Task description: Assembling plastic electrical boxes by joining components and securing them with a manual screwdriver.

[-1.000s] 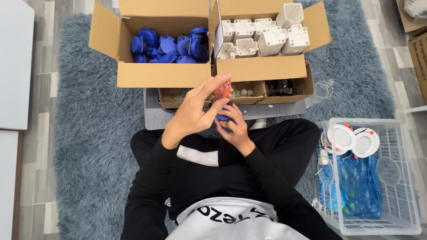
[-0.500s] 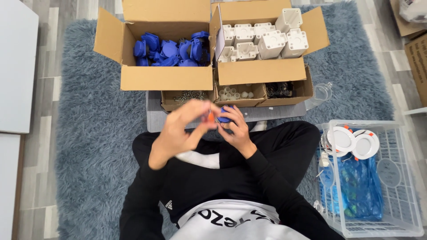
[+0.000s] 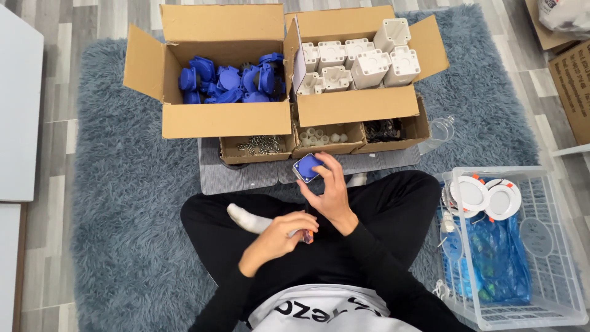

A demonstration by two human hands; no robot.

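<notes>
Upper left of frame: open cardboard box (image 3: 224, 120) of blue plastic caps (image 3: 230, 83); below centre, left hand (image 3: 279, 237) closed around a small orange-handled tool (image 3: 306, 235), probably a screwdriver. At centre, right hand (image 3: 332, 193) pinches a square blue-topped part (image 3: 306, 167) in its fingertips, just below the small tray of screws (image 3: 259, 146). Upper right: box of white plastic housings (image 3: 362, 61); lower right: white wire basket (image 3: 553, 270).

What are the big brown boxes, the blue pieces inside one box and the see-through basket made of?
The brown boxes look like plain cardboard: matte, with folded flaps. The blue pieces look like moulded plastic, smooth with a slight shine, probably hard. The basket seems to be clear plastic too, since the floor shows through its grid walls.
</notes>
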